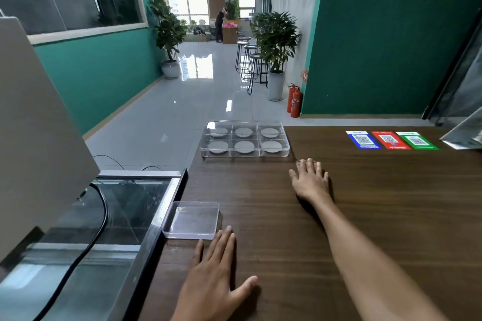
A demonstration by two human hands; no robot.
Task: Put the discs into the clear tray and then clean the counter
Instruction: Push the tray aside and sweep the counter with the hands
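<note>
The clear tray (245,139), upper centre of the frame, holds six discs (244,147), one per compartment, at the counter (378,216) edge. Both hands lie flat with fingers spread: right hand (310,180) just below the tray, left hand (211,279) beside the empty clear box (193,219). Risk: a sweeping wipe may knock either container off the edge.

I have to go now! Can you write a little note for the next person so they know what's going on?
Left hand: open, flat on the counter, empty, fingertips near the small clear box.
Right hand: open, flat on the counter, empty, just right of the tray.
Done: all six tray slots hold a disc; no loose discs in sight.
Left: clean the counter. No cloth in view.
</note>
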